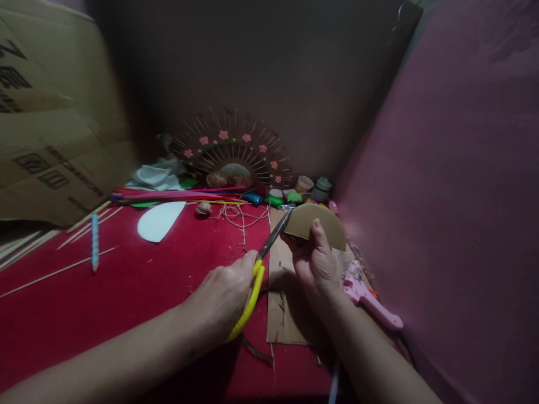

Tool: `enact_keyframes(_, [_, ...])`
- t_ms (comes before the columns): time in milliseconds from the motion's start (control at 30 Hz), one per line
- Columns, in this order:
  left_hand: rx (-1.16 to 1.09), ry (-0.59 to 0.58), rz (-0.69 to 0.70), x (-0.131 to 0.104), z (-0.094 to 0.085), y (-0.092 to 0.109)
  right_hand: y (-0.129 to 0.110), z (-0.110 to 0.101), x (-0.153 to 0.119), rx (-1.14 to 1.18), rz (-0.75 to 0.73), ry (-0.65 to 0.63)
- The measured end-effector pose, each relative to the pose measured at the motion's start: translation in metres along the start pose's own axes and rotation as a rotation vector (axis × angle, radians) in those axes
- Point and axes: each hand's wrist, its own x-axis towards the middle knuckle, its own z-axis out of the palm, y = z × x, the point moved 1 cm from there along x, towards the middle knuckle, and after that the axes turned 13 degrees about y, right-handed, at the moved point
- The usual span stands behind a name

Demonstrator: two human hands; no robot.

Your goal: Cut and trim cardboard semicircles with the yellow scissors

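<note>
My left hand (223, 292) is wrapped round the yellow handles of a pair of scissors (251, 297). The dark blades point up and to the right, with their tips at the left edge of a rounded piece of brown cardboard (315, 220). That piece is held by my right hand (314, 261), its thumb on top and fingers underneath. Below my right hand, a flat cardboard sheet (280, 314) lies on the red surface (168, 303). A white teardrop shape (160, 222) lies to the left.
A pink glue gun (373, 300) lies at the right by the pink wall. A blue pencil (95, 242) and thin sticks lie left, near a big cardboard box (54, 112). Behind are a flower-decorated fan (233, 147), twine (204, 209), coloured strips (177, 195) and small jars (322, 188).
</note>
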Motion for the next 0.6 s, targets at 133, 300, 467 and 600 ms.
enact_keyframes(133, [-0.036, -0.042, -0.011, 0.004, -0.012, 0.006, 0.000, -0.001, 0.002, -0.015, 0.006, 0.018])
enact_keyframes(300, [-0.017, -0.056, -0.003, 0.005, -0.019, 0.008, 0.000, -0.002, 0.003, -0.033, -0.021, 0.010])
enact_keyframes(467, [-0.056, 0.011, -0.080, 0.010, -0.022, 0.001, -0.001, -0.001, 0.002, -0.049, 0.014, -0.011])
enact_keyframes(600, [-0.051, 0.078, -0.160, 0.019, -0.027, -0.004, -0.002, -0.001, 0.001, -0.058, -0.001, -0.017])
